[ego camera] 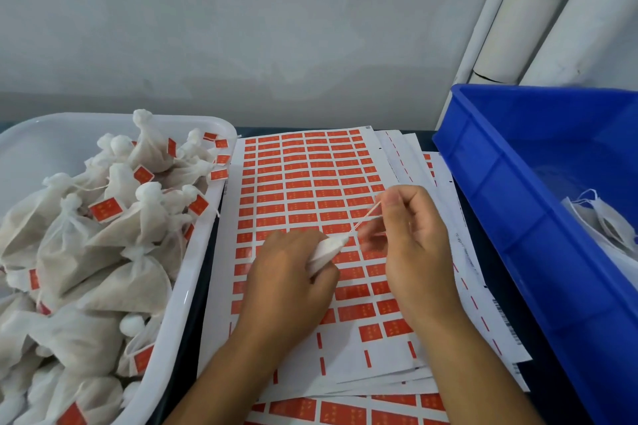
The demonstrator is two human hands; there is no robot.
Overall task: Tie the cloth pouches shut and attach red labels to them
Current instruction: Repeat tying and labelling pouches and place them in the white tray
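Note:
My left hand (pixel 290 272) grips a small white cloth pouch (pixel 326 250) over the sheet of red labels (pixel 303 183); most of the pouch is hidden under my fingers. Its drawstring (pixel 366 217) runs taut up and to the right, where my right hand (pixel 411 235) pinches it between thumb and fingers. The label sheet lies flat on the table, with some labels gone from its lower rows.
A white tub (pixel 193 286) on the left is heaped with several tied pouches bearing red labels (pixel 107 210). A blue crate (pixel 518 217) on the right holds a few pouches (pixel 611 221). More label sheets (pixel 345 411) lie underneath. White pipes (pixel 538 10) stand at the back right.

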